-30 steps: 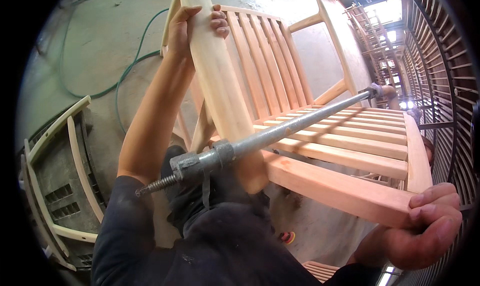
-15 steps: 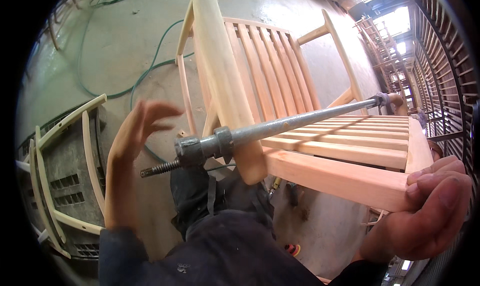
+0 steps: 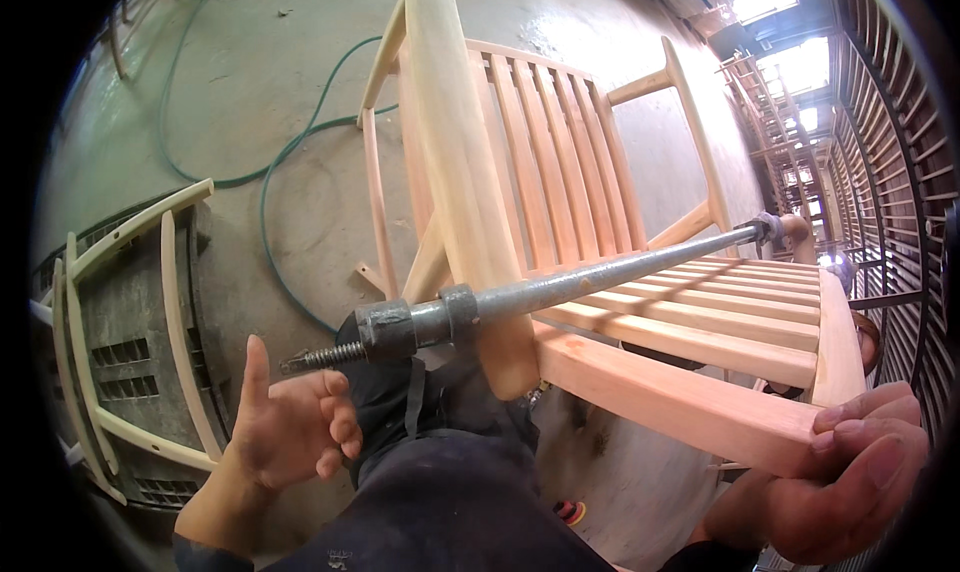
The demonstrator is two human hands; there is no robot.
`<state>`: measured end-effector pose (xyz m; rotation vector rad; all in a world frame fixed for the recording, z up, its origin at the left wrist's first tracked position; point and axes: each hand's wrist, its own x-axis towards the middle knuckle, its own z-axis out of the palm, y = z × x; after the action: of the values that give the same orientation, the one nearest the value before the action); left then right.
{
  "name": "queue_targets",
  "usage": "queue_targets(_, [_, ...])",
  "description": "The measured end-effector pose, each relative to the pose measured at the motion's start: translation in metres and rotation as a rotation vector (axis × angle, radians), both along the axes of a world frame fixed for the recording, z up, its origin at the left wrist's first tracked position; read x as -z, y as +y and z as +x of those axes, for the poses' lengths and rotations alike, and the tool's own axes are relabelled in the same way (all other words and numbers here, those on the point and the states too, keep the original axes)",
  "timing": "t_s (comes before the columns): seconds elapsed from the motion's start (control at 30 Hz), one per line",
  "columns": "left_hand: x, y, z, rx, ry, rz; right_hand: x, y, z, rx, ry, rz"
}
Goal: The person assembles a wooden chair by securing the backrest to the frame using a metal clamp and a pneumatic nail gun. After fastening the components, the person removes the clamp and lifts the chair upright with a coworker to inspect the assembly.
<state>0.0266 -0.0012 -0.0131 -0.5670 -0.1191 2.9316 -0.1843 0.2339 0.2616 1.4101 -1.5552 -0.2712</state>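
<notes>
Now the long metal bar clamp [image 3: 560, 290] lies across the slatted wooden bench [image 3: 700, 312], its long axis running from lower left to upper right: the threaded screw end points down-left toward the left hand [image 3: 290, 427], the far jaw sits up at the bench's far armrest. The clamp's grey head presses against the pale wooden post [image 3: 455, 152] that rises steeply toward the top of the view. The left hand is open, fingers loosely curled, forefinger raised, just below the screw tip and not touching it. The right hand [image 3: 850, 472] is closed around the near corner of the bench's seat rail. On the concrete floor [image 3: 250, 92] a green hose [image 3: 290, 162] loops; curved wooden frame parts [image 3: 130, 332] lie at left.
</notes>
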Motion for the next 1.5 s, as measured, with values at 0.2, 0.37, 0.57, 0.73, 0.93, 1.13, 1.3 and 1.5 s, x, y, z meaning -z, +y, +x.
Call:
queue_targets(0.2, [0.004,-0.001,-0.002,-0.001,0.034,-0.262,-0.019,0.014,0.009,0.087,0.020,0.174])
queue_targets(0.37, [-0.002,-0.003,-0.013,-0.119,-0.154,-0.029,-0.010,0.011,0.012,0.244,0.385,0.139])
queue_targets(0.57, [-0.005,-0.013,-0.020,-0.061,-0.150,-0.274,0.007,-0.003,-0.014,-0.198,-0.031,-0.087])
queue_targets(0.73, [-0.018,-0.011,-0.032,-0.111,-0.317,-0.398,-0.010,-0.010,-0.008,-0.148,-0.142,0.062])
queue_targets(0.93, [0.004,-0.022,-0.042,-0.232,-0.021,-0.763,-0.003,-0.003,-0.008,-0.113,-0.091,-0.004])
queue_targets(1.13, [0.008,-0.057,-0.044,-0.272,0.244,-1.570,-0.021,0.023,0.011,0.248,0.390,0.232])
queue_targets(1.3, [-0.050,-0.038,-0.052,-0.409,0.095,-1.085,-0.012,0.022,0.021,0.314,0.453,0.168])
queue_targets(1.5, [-0.021,-0.012,-0.046,-0.710,0.058,-1.351,-0.008,0.029,0.025,0.327,0.337,0.079])
